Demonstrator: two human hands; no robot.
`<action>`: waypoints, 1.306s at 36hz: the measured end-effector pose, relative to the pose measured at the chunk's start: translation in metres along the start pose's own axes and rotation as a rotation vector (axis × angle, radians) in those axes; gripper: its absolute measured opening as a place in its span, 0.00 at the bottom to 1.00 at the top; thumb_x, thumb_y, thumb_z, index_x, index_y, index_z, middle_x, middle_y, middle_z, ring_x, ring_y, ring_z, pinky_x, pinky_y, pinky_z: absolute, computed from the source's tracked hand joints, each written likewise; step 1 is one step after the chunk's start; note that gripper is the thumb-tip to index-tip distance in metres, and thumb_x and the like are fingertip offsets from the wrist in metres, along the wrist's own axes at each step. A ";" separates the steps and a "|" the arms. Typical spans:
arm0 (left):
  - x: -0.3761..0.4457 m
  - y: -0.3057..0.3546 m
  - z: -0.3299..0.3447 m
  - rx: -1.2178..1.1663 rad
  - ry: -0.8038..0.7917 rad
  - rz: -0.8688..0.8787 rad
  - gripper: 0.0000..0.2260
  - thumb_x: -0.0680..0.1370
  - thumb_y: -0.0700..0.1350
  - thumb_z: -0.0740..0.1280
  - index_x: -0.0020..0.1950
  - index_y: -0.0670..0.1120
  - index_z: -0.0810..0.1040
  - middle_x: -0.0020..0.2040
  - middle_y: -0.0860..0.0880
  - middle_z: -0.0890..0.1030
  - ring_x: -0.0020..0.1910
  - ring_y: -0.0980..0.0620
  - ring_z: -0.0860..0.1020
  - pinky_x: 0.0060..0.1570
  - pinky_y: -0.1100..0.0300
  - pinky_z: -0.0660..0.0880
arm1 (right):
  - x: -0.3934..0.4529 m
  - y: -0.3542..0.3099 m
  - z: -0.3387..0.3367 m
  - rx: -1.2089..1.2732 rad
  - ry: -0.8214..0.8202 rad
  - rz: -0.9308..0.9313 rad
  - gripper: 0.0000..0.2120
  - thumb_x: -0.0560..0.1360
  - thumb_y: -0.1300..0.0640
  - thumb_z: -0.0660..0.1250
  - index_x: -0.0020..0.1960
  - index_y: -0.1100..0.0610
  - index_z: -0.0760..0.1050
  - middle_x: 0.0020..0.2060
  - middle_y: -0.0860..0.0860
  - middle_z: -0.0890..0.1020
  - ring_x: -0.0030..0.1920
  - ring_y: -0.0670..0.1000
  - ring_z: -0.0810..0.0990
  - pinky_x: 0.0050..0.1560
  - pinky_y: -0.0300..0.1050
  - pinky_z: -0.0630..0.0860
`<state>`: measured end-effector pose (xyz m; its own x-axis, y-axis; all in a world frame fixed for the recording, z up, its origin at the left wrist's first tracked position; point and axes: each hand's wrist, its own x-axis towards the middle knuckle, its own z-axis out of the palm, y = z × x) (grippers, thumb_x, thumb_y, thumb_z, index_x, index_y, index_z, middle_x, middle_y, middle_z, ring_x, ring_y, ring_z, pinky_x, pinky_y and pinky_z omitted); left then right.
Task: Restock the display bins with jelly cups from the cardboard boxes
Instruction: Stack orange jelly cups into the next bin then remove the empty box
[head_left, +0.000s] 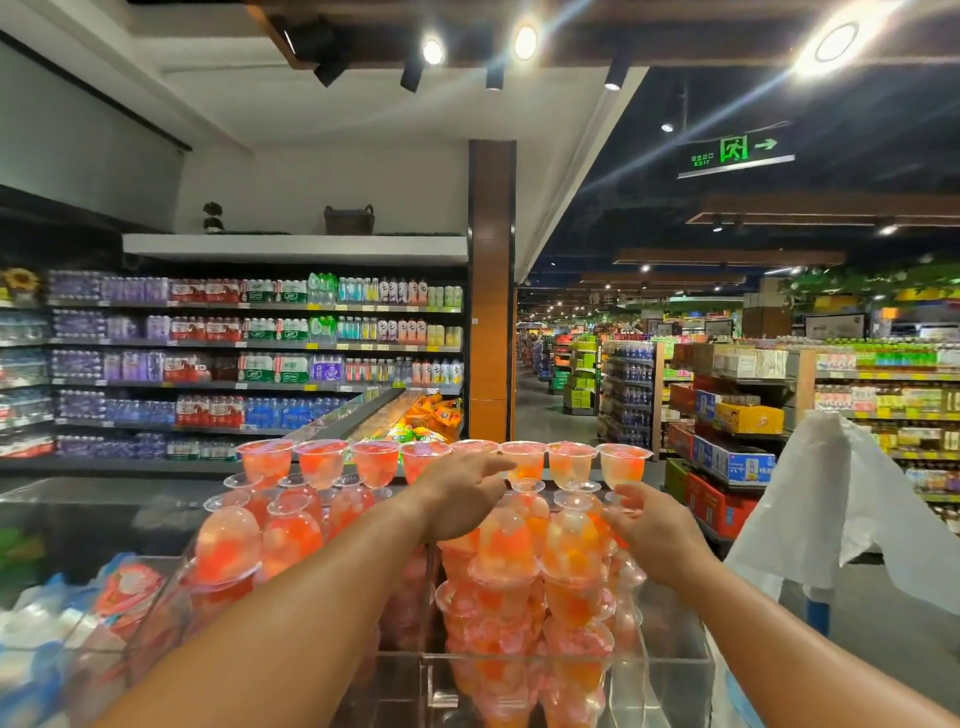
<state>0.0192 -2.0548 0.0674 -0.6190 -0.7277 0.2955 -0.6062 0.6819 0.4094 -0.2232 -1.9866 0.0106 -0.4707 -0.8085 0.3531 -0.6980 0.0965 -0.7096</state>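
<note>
Jelly cups (498, 540), clear, pink-orange, stacked in clear bins (665, 670)

Bright indoor store light from ceiling spotlights (524, 41), starburst glare far right overhead, dark ceiling at right, soft overall blur, wide-angle bending at edges, near left corner smeared, reflections on clear bin walls (571, 670)
</note>
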 end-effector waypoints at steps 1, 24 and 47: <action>-0.006 -0.002 -0.005 0.027 0.048 0.007 0.20 0.83 0.47 0.58 0.76 0.53 0.71 0.77 0.53 0.69 0.76 0.51 0.65 0.75 0.50 0.63 | 0.001 -0.002 -0.003 -0.011 0.051 -0.019 0.20 0.80 0.49 0.68 0.69 0.55 0.75 0.61 0.54 0.81 0.57 0.54 0.79 0.58 0.53 0.78; -0.004 -0.160 -0.122 0.256 -0.015 -0.208 0.25 0.81 0.42 0.57 0.74 0.64 0.69 0.78 0.53 0.68 0.72 0.48 0.71 0.70 0.48 0.69 | 0.044 -0.210 0.146 -0.926 -0.070 -0.584 0.13 0.80 0.55 0.65 0.63 0.50 0.77 0.62 0.49 0.79 0.67 0.53 0.73 0.67 0.54 0.66; -0.092 -0.219 -0.143 0.016 0.425 -0.050 0.15 0.82 0.56 0.64 0.64 0.50 0.79 0.60 0.53 0.81 0.57 0.56 0.78 0.57 0.55 0.75 | -0.027 -0.225 0.154 -0.241 -0.118 -0.499 0.19 0.80 0.48 0.64 0.69 0.52 0.74 0.57 0.47 0.80 0.59 0.50 0.78 0.58 0.44 0.74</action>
<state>0.2809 -2.1478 0.0741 -0.3293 -0.7236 0.6065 -0.6404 0.6432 0.4197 0.0294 -2.0753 0.0667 0.0019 -0.8483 0.5295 -0.9305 -0.1955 -0.3099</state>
